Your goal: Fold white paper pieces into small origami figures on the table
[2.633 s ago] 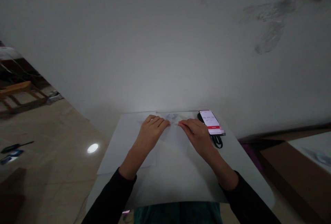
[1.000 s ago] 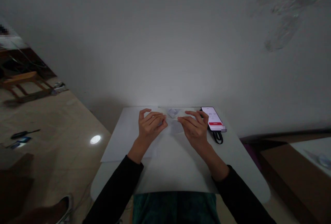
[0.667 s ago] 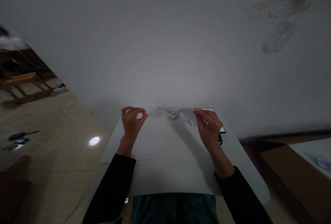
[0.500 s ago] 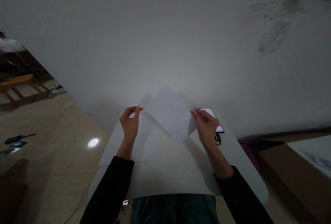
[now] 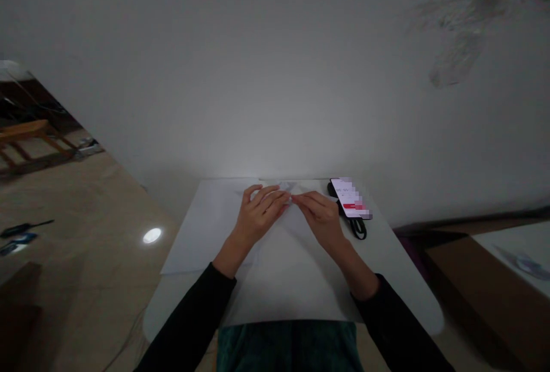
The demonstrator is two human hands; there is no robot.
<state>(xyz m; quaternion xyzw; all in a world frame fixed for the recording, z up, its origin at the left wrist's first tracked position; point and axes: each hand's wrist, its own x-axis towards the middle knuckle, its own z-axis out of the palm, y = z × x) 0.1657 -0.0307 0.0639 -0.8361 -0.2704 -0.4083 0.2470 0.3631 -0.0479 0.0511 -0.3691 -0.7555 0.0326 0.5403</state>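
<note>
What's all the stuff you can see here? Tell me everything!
Folded paper sheet: 1, white, in the middle.
Flat paper sheet: 1, white, under it.
Rounded-corner table: 1, white, under the paper.
Smartphone with lit screen: 1, black, table's right.
Coiled cable: 1, black, beside the phone.
Wooden stool: 1, brown, far left floor.
Thin-handled tool: 1, black, on the floor.
Sleeves: 2, black, on the arms.
Left hand, right hand: 2, bare, on the folded paper.

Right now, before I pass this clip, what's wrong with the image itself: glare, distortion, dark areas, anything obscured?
In the head view, a round glare spot sits on the floor; the wall glows brightest just above the table; the edges fall dark; wide-angle distortion slants the floor; and the phone screen is pixelated.
</note>
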